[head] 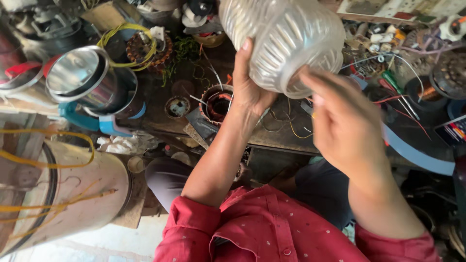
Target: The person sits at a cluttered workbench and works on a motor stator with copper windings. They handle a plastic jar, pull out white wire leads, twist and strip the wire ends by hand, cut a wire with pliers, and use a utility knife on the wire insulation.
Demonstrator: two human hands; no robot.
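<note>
Ribbed glass jar held by both hands, tilted, mouth pointing down-right.

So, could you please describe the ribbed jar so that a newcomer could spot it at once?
Start at the cluttered workbench and look above its middle. There the left hand and right hand hold up the ribbed clear jar. Unlike the shiny steel jar at left, it is see-through and fluted.
</note>
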